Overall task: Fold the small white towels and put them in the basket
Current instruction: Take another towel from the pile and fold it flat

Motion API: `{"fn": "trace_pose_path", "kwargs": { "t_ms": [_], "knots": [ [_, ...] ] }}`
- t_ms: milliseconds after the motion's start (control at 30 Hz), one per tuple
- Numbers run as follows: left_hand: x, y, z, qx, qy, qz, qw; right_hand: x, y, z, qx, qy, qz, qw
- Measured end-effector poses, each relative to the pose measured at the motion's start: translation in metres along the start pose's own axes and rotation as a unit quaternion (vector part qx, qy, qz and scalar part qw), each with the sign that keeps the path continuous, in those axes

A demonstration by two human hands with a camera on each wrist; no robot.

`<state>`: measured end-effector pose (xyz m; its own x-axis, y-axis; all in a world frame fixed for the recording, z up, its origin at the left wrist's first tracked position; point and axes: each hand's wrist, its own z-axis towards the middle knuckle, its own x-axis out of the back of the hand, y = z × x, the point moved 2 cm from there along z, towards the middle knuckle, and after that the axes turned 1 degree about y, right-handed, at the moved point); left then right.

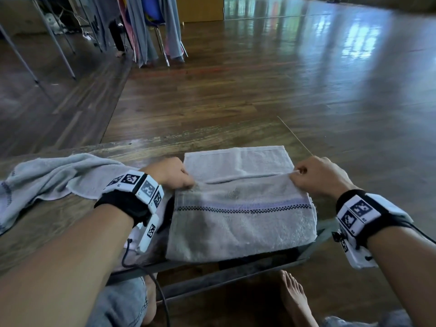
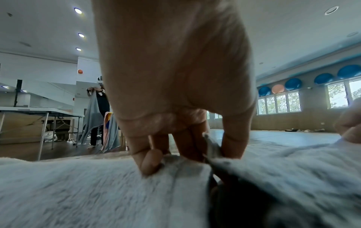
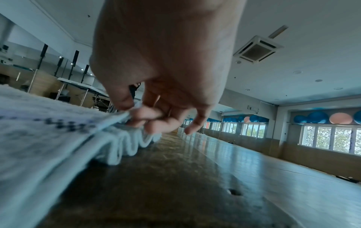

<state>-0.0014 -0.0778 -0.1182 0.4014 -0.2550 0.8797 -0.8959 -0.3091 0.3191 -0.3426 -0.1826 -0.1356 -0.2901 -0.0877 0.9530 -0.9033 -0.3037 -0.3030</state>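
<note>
Two hands pinch folded edge of white towel on table: left hand at left corner, right hand at right corner

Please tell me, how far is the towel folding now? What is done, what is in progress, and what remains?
Done: nothing finished is visible; no basket shows in any view. In hand: the left hand and right hand each pinch a corner of the striped white towel, carrying its near edge over the far half on the table. Left: finishing this fold, then the crumpled towel lying at the left.
</note>
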Motion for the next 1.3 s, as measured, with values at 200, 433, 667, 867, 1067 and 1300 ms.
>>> {"fn": "trace_pose_path", "kwargs": {
  "t_ms": [200,433,667,867,1067,1300],
  "knots": [
    [0.007,-0.006,-0.005,-0.033,0.124,-0.095,0.987,-0.004,-0.011,0.008,0.059,0.090,0.063,0.992],
    [0.000,-0.015,-0.006,-0.020,0.197,-0.097,0.975,-0.016,-0.013,0.016,0.052,-0.026,0.057,0.997],
    [-0.001,-0.013,-0.002,-0.033,0.164,-0.039,0.985,-0.013,-0.021,0.017,0.044,0.034,0.050,0.997],
    [-0.011,0.023,-0.008,-0.147,0.213,-0.009,0.966,-0.017,-0.031,0.019,0.087,-0.052,0.094,0.990],
    [-0.040,0.085,-0.002,-0.237,0.117,-0.025,0.964,-0.016,-0.057,0.009,0.151,-0.079,0.248,0.954],
    [-0.045,0.110,-0.001,-0.238,0.154,-0.098,0.954,0.002,-0.065,0.003,0.096,-0.091,0.445,0.886]
  ]
}}
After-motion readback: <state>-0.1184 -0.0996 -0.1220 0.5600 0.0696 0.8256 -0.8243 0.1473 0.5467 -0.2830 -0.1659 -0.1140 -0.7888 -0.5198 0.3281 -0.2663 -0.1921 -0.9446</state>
